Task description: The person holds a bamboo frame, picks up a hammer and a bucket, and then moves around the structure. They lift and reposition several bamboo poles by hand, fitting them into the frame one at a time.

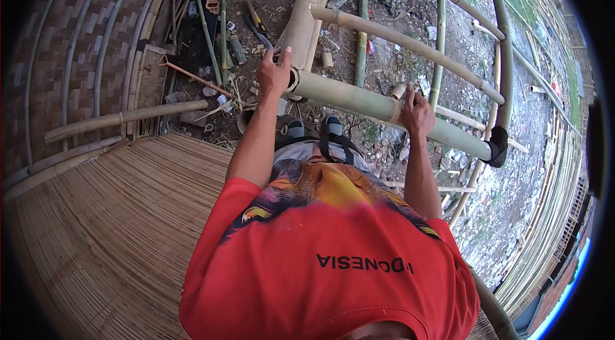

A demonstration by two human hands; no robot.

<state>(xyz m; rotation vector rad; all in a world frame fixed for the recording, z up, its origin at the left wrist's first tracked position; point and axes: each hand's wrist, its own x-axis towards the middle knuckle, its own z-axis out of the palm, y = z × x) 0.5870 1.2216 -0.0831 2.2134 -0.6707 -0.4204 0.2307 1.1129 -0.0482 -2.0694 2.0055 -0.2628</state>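
A thick pale bamboo pole (346, 95) runs across in front of my body, joined at its left end to another thick pole (307, 16) that leads away from me. My left hand (274, 72) rests at that corner, its thumb and a finger spread against the bamboo. Farther right, my right hand (418, 113) lies on the crosswise pole, with a finger pointing forward and the others partly curled. Black binding (497, 146) wraps the pole's right end. A thinner curved pole (410, 43) spans the frame beyond my hands.
Left of me are a woven wall (57, 39), a slatted bamboo platform (122, 205) and a loose pole (141, 114). An orange-handled saw (198, 77) and a yellow-black tool (257, 23) lie near bamboo offcuts on the littered ground. More poles stand at right.
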